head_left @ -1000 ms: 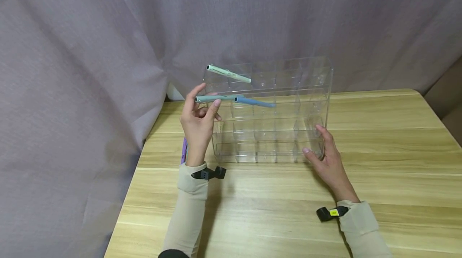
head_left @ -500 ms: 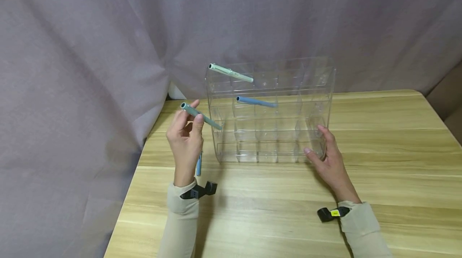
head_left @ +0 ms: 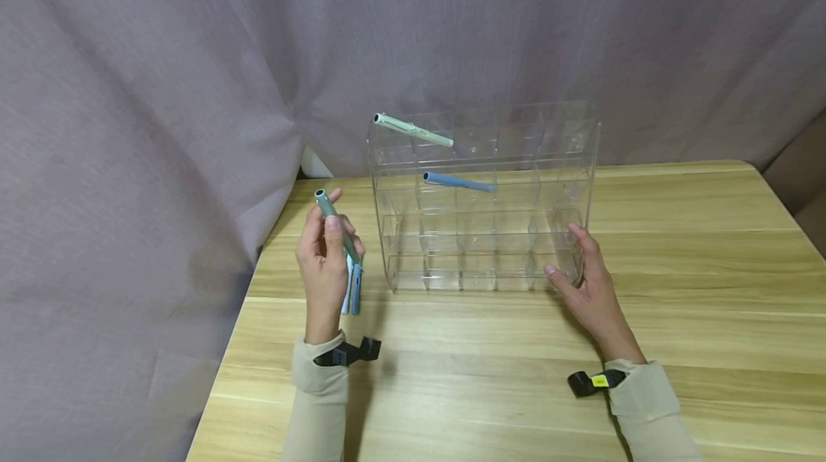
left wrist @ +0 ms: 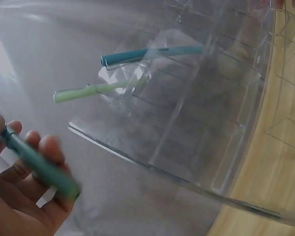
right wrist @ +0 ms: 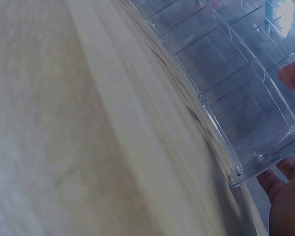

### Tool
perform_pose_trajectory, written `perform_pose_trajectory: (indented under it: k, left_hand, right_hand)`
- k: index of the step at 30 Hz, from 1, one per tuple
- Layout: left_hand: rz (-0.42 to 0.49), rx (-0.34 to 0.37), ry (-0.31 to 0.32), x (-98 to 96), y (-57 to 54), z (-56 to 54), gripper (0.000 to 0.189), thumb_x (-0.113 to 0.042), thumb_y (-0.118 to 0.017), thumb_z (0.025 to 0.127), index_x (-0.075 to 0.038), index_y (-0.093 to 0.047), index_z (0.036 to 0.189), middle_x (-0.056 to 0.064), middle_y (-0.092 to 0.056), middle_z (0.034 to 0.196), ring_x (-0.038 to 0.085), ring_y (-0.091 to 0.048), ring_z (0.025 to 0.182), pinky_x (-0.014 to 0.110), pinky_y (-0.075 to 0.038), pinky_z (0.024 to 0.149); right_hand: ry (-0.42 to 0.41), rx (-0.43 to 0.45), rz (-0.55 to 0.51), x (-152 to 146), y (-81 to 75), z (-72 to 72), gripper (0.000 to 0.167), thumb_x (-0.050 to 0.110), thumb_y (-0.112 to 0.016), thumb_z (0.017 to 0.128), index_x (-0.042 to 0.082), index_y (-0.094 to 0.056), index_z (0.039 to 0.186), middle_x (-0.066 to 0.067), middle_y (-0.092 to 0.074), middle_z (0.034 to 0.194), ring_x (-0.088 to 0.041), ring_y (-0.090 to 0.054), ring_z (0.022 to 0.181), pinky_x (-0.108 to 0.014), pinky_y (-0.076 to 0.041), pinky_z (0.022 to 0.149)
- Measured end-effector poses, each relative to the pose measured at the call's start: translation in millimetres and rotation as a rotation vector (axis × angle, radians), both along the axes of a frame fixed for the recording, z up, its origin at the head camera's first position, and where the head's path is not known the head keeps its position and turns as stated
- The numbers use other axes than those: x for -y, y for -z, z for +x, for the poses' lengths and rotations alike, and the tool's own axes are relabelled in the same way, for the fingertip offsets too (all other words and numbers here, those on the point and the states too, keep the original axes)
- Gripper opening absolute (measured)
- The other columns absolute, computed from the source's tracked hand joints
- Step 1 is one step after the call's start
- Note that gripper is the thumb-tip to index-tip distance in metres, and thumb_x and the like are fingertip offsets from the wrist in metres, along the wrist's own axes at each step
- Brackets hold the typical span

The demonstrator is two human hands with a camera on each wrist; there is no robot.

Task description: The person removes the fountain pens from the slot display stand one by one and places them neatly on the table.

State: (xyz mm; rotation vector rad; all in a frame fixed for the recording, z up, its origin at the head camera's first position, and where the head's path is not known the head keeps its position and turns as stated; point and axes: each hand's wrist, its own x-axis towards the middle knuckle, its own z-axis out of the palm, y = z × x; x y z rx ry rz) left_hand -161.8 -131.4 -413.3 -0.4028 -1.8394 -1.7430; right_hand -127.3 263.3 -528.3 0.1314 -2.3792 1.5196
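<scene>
Left hand (head_left: 320,265) pinches a dark green pen (head_left: 326,206), tilted, left of the clear rack (head_left: 474,235). Right hand (head_left: 594,293) grips the rack's lower right side. Light green pen (head_left: 414,130) and blue pen (head_left: 457,182) rest in its upper rows.

Soft shadows fall on the table (head_left: 484,369); glare spots the clear organizer (right wrist: 231,73).

Before you, the clear plastic compartment rack (head_left: 477,234) stands on the wooden table (head_left: 484,376), the grey fabric curtain (head_left: 452,31) behind. In it, the slim pale-green pen (head_left: 413,130) sits above and left of the slim blue pen (head_left: 458,182). Two slim bluish pens (head_left: 356,291) lie left of the rack.
</scene>
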Motion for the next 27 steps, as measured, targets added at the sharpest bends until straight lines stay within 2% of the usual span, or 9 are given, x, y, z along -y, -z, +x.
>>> perform_pose_trajectory:
  k: [4,7,10,13,19,22,27]
  left_hand:
    - [0.003,0.032,-0.027,6.1,7.4,-2.5,0.037,-0.021,-0.045,0.117,-0.011,-0.064,0.147,0.004,-0.049,0.073,0.006,-0.044,0.056,0.019,-0.038,0.050]
    - [0.058,0.079,-0.045,11.0,13.4,-2.5,0.036,-0.018,-0.046,0.116,-0.009,-0.065,0.145,-0.002,-0.050,0.075,0.003,-0.040,0.057,0.018,-0.034,0.050]
    - [0.099,0.117,-0.083,17.8,22.7,-2.0,0.034,-0.015,-0.049,0.114,-0.004,-0.064,0.143,-0.004,-0.061,0.079,0.004,-0.043,0.057,0.016,-0.037,0.052]
    - [0.099,0.159,-0.133,26.3,35.5,-0.8,0.031,-0.013,-0.051,0.113,0.001,-0.063,0.138,-0.006,-0.071,0.084,0.005,-0.050,0.057,0.015,-0.042,0.052]
    - [0.106,0.232,-0.218,46.4,62.8,4.9,0.027,-0.011,-0.056,0.111,0.010,-0.063,0.126,-0.012,-0.077,0.092,0.005,-0.061,0.058,0.014,-0.048,0.053]
    - [0.105,0.264,-0.264,55.5,71.3,8.5,0.026,-0.012,-0.062,0.109,0.008,-0.067,0.125,-0.010,-0.076,0.095,0.001,-0.065,0.060,0.014,-0.051,0.054]
    - [0.096,0.298,-0.323,68.5,81.1,10.5,0.026,-0.015,-0.072,0.104,0.000,-0.076,0.126,0.001,-0.070,0.101,0.003,-0.072,0.065,0.023,-0.062,0.058]
  right_hand:
    - [0.001,0.001,0.001,0,0.0,0.0,0.087,0.002,-0.074,0.094,0.020,-0.030,0.167,-0.020,-0.033,0.174,-0.050,-0.031,0.156,-0.075,-0.019,0.127]
    - [0.000,-0.001,0.003,0,0.2,0.0,0.088,0.001,-0.074,0.094,0.020,-0.029,0.167,-0.020,-0.033,0.174,-0.051,-0.031,0.156,-0.075,-0.018,0.128]
    - [-0.002,0.000,0.003,0,0.5,0.0,0.088,0.002,-0.074,0.094,0.021,-0.029,0.167,-0.020,-0.032,0.174,-0.051,-0.030,0.156,-0.076,-0.017,0.128]
    - [-0.003,0.012,0.007,0,0.3,0.7,0.087,0.003,-0.074,0.095,0.023,-0.029,0.168,-0.021,-0.031,0.174,-0.054,-0.030,0.156,-0.078,-0.018,0.127]
    - [-0.004,0.035,0.012,0,-0.2,0.9,0.088,0.005,-0.074,0.095,0.024,-0.028,0.168,-0.022,-0.029,0.175,-0.057,-0.030,0.156,-0.081,-0.018,0.125]
    - [-0.004,0.040,0.013,0,-1.0,0.6,0.089,0.006,-0.075,0.095,0.026,-0.028,0.168,-0.021,-0.029,0.175,-0.055,-0.029,0.157,-0.081,-0.018,0.125]
    - [0.001,0.027,0.013,-1,0.0,0.3,0.088,0.005,-0.075,0.095,0.025,-0.029,0.168,-0.020,-0.030,0.175,-0.054,-0.029,0.158,-0.078,-0.018,0.127]
